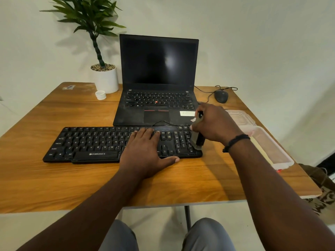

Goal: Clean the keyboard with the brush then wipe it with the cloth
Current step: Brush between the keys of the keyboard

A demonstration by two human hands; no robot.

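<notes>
A black Zebronics keyboard (94,144) lies across the wooden table (54,178) in front of me. My left hand (145,153) lies flat on its right-middle keys, fingers straight, thumb reaching past the front edge. My right hand (213,124) grips a small brush (197,140) by its handle, held upright. The dark bristles touch the number pad at the keyboard's right end. No cloth is in view.
An open black laptop (157,78) stands just behind the keyboard. A wired mouse (221,96) sits at the back right. A clear plastic box with its lid (268,147) lies at the right edge. A potted plant (105,77) and a small white cup (100,95) stand back left.
</notes>
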